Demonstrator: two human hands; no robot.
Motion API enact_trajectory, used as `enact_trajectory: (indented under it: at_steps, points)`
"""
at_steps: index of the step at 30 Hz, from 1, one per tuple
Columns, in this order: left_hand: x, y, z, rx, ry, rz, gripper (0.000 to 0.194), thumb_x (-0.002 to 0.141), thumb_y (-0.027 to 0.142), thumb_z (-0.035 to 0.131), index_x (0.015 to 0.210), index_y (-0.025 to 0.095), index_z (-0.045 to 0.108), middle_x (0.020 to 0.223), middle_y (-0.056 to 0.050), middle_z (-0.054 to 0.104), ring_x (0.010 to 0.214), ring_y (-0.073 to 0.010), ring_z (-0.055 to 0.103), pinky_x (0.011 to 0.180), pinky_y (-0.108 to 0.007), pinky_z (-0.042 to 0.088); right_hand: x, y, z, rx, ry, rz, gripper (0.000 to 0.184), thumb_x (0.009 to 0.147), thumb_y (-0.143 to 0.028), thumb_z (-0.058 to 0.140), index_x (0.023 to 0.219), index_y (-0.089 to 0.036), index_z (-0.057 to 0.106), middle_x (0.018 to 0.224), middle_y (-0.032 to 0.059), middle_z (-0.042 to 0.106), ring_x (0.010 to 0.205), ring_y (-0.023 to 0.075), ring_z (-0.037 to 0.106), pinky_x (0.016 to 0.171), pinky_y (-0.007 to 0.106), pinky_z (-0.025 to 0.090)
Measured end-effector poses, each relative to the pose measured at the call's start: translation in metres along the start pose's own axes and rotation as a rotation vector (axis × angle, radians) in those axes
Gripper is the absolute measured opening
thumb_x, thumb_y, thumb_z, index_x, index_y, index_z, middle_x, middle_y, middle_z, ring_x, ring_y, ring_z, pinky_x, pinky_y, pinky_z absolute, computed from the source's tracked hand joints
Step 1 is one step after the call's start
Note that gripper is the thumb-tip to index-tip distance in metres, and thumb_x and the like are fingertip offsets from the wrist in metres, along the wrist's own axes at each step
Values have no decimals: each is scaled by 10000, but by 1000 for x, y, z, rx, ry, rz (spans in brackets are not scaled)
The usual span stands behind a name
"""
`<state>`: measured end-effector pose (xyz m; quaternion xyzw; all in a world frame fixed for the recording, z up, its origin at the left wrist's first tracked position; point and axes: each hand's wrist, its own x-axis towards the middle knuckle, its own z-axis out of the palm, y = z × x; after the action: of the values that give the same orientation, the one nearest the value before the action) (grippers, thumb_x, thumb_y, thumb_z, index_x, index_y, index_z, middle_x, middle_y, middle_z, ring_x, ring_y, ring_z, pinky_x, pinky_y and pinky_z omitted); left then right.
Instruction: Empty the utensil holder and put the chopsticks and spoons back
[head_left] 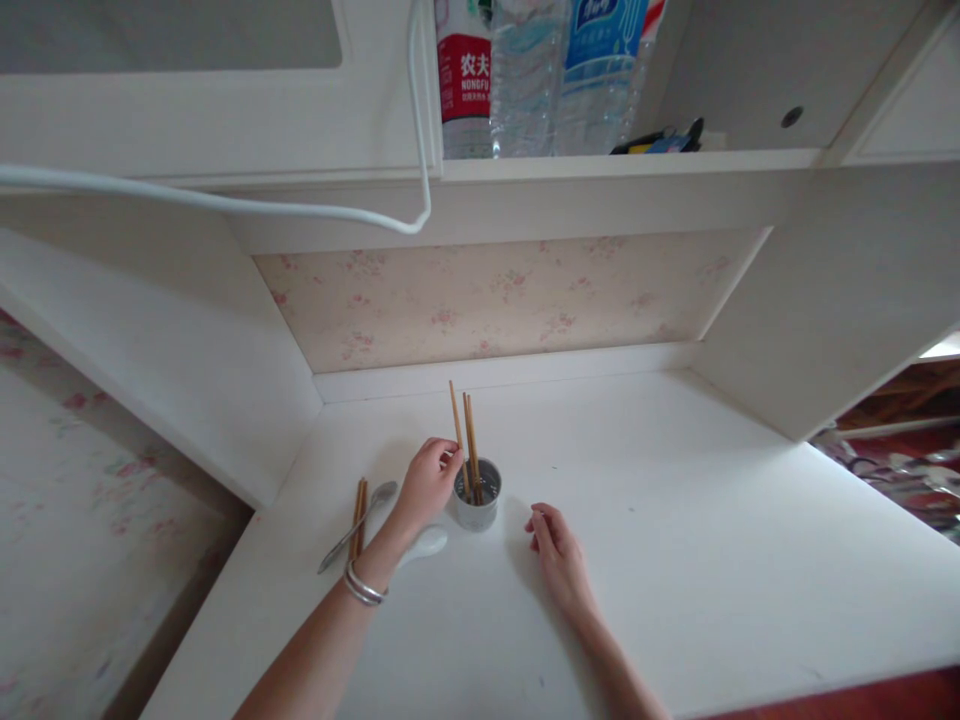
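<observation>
Apparently standing one chopstick (454, 405) in metal cup (476, 516) beside other chopsticks (472, 430) (or drawing it out; cannot tell) | pinching it near mid-length in left hand (431, 482) | holding right hand (559, 562) near cup, loosely curled around nothing visible | next, probably calling for easing the pinch without tipping the cup
</observation>
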<state>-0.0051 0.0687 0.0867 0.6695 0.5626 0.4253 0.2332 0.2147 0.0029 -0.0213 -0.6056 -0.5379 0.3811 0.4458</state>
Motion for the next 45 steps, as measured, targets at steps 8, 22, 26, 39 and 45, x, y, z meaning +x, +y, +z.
enact_trajectory:
  at_steps: [8, 22, 26, 39, 45]
  points:
    - [-8, -12, 11, 54, -30, 19, 225, 908, 341, 497, 912, 171, 645, 939, -70, 645, 838, -177, 629, 793, -317, 509, 0, -2, 0, 9, 7, -15, 377, 927, -504, 402, 1046, -202, 594, 807, 26, 663, 659, 174, 599, 644, 287, 463]
    - [-3, -17, 11, 104, -24, -4, 263, 873, 385, 552, 972, 168, 661, 994, -78, 661, 810, -172, 646, 759, -304, 522, 0, 0, 1, -9, -14, -2, 400, 923, -527, 392, 1043, -201, 591, 819, 33, 663, 673, 179, 603, 665, 293, 468]
    - [5, -12, 11, 114, -36, 19, 265, 869, 409, 557, 949, 187, 678, 971, -59, 673, 798, -165, 645, 769, -294, 513, 0, -1, 1, -11, -3, -10, 394, 916, -524, 401, 1028, -201, 598, 808, 29, 665, 662, 175, 602, 657, 286, 469]
    - [9, -5, 6, 142, -17, 28, 282, 889, 397, 511, 886, 200, 713, 893, -51, 703, 788, -171, 649, 769, -287, 498, -2, -5, 0, -4, -3, 8, 415, 913, -541, 394, 1019, -200, 605, 810, 38, 669, 667, 189, 604, 658, 300, 469]
    - [10, -7, 9, 134, -46, 28, 270, 883, 378, 520, 876, 205, 728, 876, -53, 709, 780, -175, 651, 769, -294, 503, -2, -6, -1, -6, -1, 8, 403, 912, -538, 403, 1012, -204, 605, 803, 34, 671, 666, 187, 609, 655, 296, 473]
